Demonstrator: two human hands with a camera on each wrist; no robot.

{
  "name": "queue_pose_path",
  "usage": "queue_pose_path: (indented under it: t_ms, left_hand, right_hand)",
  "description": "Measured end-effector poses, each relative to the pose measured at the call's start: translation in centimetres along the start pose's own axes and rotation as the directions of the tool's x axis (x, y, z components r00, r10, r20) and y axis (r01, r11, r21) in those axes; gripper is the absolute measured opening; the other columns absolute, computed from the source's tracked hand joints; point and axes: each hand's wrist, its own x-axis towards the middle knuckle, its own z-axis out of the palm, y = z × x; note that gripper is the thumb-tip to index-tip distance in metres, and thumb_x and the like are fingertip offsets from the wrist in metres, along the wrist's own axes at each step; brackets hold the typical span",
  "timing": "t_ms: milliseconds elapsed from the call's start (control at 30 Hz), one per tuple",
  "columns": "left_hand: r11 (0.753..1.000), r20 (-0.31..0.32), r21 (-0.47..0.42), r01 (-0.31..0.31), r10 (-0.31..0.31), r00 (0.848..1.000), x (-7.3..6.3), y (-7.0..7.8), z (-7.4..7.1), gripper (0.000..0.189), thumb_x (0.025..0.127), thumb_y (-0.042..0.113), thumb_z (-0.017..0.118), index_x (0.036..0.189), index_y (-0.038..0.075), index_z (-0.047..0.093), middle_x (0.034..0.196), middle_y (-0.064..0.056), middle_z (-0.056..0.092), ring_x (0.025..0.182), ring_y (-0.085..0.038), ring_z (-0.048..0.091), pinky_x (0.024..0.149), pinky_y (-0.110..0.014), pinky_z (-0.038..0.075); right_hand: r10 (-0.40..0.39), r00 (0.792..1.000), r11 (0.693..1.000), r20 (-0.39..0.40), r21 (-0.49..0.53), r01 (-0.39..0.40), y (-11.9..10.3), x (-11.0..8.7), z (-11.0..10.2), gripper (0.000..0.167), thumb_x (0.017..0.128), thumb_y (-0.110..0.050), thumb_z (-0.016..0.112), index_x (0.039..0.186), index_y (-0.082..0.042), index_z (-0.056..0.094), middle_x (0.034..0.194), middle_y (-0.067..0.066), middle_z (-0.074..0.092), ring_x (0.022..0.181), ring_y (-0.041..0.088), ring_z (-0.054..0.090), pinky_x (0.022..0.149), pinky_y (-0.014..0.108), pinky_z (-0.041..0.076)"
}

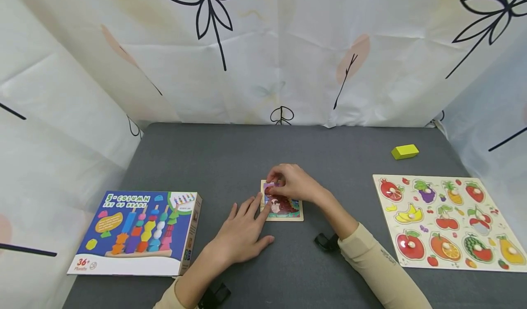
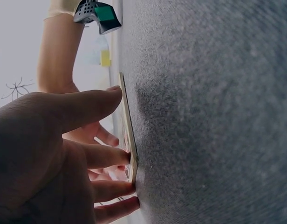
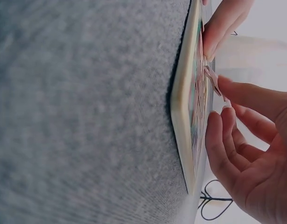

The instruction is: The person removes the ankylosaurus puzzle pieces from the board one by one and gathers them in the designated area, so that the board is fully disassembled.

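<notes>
A small wooden picture puzzle [image 1: 290,214] with a pale frame lies flat on the grey table. My right hand [image 1: 294,181] is over its upper part. In the right wrist view, that hand's thumb and fingers pinch a thin puzzle piece [image 3: 213,82], tilted up from the board. My left hand [image 1: 243,235] lies with fingers spread at the puzzle's left side. In the left wrist view, fingertips of the left hand [image 2: 55,140] touch the board's edge [image 2: 128,121] and surface. The hands partly cover the picture.
A boxed bead set [image 1: 136,235] lies at the left. On the right is a fruit puzzle board [image 1: 449,222], with a yellow block [image 1: 405,152] behind it. A patterned cloth [image 1: 255,80] hangs behind the grey table [image 1: 214,153].
</notes>
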Motion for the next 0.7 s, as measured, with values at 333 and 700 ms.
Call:
queue_pose_path:
  t_ms: [333, 700]
  left_hand:
    - [1.000, -0.009, -0.012, -0.001, 0.001, 1.000, 0.0, 0.0, 0.0, 0.076, 0.105, 0.049, 0.070, 0.167, 0.013, 0.044, 0.181, -0.018, 0.023, 0.166, -0.041, 0.030, 0.127, -0.076, 0.032]
    - [1.000, 0.003, -0.015, 0.020, -0.020, 1.000, 0.0, 0.1, 0.1, 0.077, 0.104, 0.050, 0.070, 0.167, 0.014, 0.044, 0.181, -0.018, 0.024, 0.166, -0.041, 0.029, 0.129, -0.075, 0.030]
  right_hand:
    - [-0.012, 1.000, 0.983, 0.014, 0.181, 0.009, 0.5, -0.5, -0.3, 0.013, 0.100, -0.008, 0.078, 0.112, -0.005, 0.077, 0.099, 0.008, 0.077, 0.086, 0.013, 0.073, 0.083, 0.028, 0.063]
    - [0.050, 0.999, 0.925, 0.013, 0.377, -0.051, 2.8, -2.5, -2.8, 0.018, 0.099, -0.004, 0.078, 0.116, 0.001, 0.075, 0.102, 0.018, 0.075, 0.086, 0.018, 0.074, 0.080, 0.025, 0.062]
